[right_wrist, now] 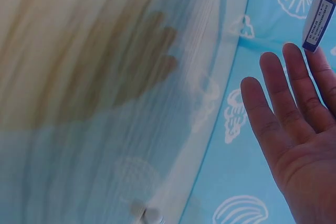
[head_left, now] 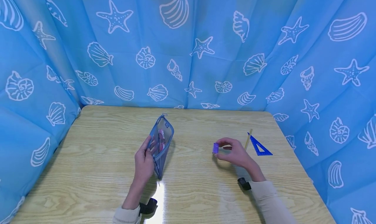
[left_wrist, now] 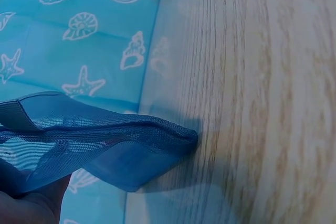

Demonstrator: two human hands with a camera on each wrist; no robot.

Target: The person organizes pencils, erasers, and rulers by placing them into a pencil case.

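Observation:
My left hand [head_left: 144, 163] grips the near left side of a blue mesh zip pouch [head_left: 160, 167], thumb at its rim. The pouch's mouth gapes open, and a pinkish-red item [head_left: 161, 140] is visible inside, its kind unclear. In the left wrist view the mesh pouch [left_wrist: 121, 135] lies across the hand [left_wrist: 37, 205]. To the right of the pouch, my right hand [head_left: 235, 152] pinches a small purple eraser [head_left: 215, 148] between thumb and finger, above the table. The right wrist view shows printing on the eraser [right_wrist: 318, 17]; the other fingers of the hand [right_wrist: 304, 124] are extended.
A blue triangular set square [head_left: 264, 151] lies on the table right of my right hand. Beside it is a thin yellowish stick [head_left: 248, 138], partly behind the hand. The wooden table [head_left: 102, 145] meets a blue shell-patterned curtain [head_left: 176, 48] at its back and sides.

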